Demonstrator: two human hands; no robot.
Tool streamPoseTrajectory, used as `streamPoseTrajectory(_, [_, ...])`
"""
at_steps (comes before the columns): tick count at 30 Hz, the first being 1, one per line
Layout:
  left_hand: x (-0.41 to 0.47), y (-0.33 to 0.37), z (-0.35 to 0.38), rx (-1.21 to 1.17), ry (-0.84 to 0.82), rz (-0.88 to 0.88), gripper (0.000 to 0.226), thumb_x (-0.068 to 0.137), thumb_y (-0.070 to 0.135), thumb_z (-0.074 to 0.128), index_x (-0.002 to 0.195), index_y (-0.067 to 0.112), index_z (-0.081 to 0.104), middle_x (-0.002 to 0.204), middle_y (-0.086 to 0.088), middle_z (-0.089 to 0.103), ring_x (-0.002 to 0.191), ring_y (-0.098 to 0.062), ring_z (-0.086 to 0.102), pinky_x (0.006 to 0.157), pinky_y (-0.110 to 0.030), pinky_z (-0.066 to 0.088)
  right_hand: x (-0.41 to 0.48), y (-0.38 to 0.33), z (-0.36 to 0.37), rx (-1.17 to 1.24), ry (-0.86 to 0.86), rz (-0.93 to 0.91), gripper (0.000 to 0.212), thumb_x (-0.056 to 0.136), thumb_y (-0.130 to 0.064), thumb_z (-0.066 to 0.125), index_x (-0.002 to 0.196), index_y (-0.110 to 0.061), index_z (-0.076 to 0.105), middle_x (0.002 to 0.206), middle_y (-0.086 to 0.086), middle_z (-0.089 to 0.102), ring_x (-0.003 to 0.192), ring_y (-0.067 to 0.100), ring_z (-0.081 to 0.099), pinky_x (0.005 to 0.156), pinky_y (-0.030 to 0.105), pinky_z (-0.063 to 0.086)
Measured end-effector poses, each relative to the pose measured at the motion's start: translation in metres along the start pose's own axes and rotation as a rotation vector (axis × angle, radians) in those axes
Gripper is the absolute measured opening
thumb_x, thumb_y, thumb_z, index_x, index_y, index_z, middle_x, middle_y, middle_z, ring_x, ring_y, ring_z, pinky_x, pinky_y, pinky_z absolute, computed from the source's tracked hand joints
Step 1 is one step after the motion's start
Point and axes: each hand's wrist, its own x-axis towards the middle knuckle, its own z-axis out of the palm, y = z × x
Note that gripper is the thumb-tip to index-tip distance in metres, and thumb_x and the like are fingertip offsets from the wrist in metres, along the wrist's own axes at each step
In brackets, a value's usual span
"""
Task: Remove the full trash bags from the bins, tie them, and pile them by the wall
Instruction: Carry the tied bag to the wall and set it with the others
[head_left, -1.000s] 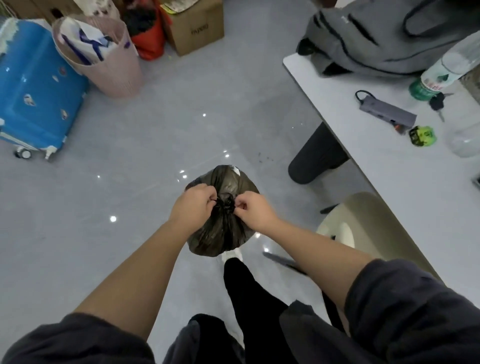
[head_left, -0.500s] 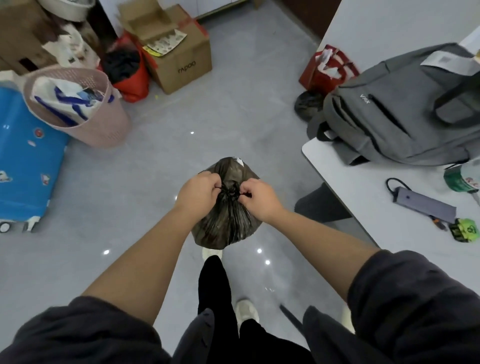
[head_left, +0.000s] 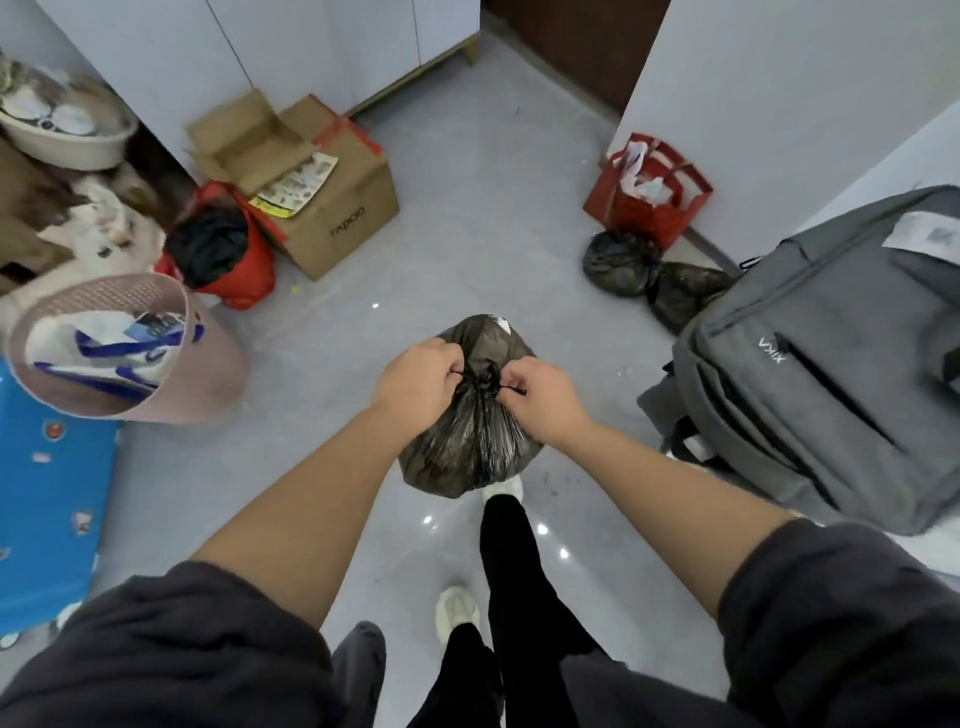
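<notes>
One floor (head_left: 483, 171): grey tile, open between the person and the wall (head_left: 779, 78) at far right.
Backpack (head_left: 831, 364): grey, on the right, near the pile; no part of the job.
Pile (head_left: 618, 262): two dark tied bags on the floor at the wall's foot, touching each other, just beside a red bag (head_left: 649, 208).
Bag (head_left: 467, 447): dark, full, hanging in front of the person above a shoe, well apart from the pile.
Left hand (head_left: 418, 387): fingers curled tight on one loose end at the bag's neck.
Right hand (head_left: 543, 397): pinches the other end; a thin strand runs out past the fingers.
Knot (head_left: 480, 376): bunched between the two fists; single or double, I cannot tell.
Tying: probably near its end.
Pull: draw both ends straight apart and evenly, so the knot seats low on the gathered neck. Go gently enough that the thin plastic does not tear. Test the hold before carrying to the pile.
</notes>
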Motion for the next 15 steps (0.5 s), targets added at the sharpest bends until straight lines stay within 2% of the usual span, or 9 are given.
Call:
streamPoseTrajectory(5, [0.090, 0.007, -0.014, -0.004, -0.016, 0.007, 0.007, 0.087, 0.012, 0.057, 0.089, 0.011, 0.064, 0.091, -0.005, 0.059, 0.083, -0.027, 0.057, 0.072, -0.039, 0.048, 0.079, 0.020, -0.033, 0.033, -0.012, 0.028, 0.005, 0.079, -0.011, 0.067, 0.079, -0.013, 0.063, 0.079, -0.003, 0.052, 0.076, 0.018, 0.050, 0.075, 0.034, 0.045])
streamPoseTrajectory(8, [0.139, 0.012, -0.025, 0.000, -0.027, 0.021, 0.007, 0.087, 0.012, 0.056, 0.089, 0.013, 0.063, 0.090, -0.002, 0.057, 0.082, -0.026, 0.057, 0.071, -0.037, 0.048, 0.121, 0.029, -0.056, 0.035, -0.017, 0.057, 0.012, 0.078, -0.013, 0.068, 0.075, -0.021, 0.059, 0.078, -0.004, 0.052, 0.075, 0.018, 0.051, 0.077, 0.037, 0.047])
streamPoseTrajectory(15, [0.272, 0.024, -0.050, 0.051, -0.077, 0.123, 0.007, 0.089, 0.014, 0.056, 0.089, 0.012, 0.063, 0.085, 0.004, 0.049, 0.081, -0.023, 0.054, 0.067, -0.034, 0.045, 0.224, 0.052, -0.118, 0.079, 0.001, 0.113, 0.003, 0.081, -0.012, 0.067, 0.081, -0.013, 0.064, 0.081, -0.003, 0.053, 0.077, 0.015, 0.050, 0.075, 0.029, 0.042])
